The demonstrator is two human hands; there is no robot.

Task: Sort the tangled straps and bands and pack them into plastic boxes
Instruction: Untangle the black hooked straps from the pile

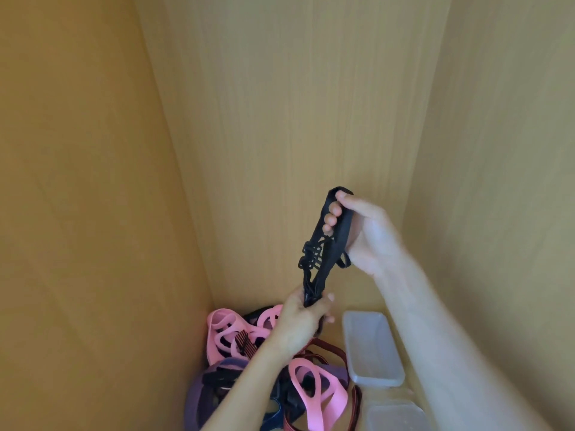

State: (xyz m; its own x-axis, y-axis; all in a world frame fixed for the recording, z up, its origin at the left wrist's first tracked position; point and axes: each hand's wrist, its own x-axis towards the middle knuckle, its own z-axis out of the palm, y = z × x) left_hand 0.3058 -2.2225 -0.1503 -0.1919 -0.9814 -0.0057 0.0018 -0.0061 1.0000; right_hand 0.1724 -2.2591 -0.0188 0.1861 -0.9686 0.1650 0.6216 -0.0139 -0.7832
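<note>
Two hands held the black strap taut above the tangled pile | our right hand gripped its top loop, our left hand its bottom, probably to straighten it | plastic box waited beside.

Wooden shelf: tangled strap pile, clear box, second box beside it.
</note>
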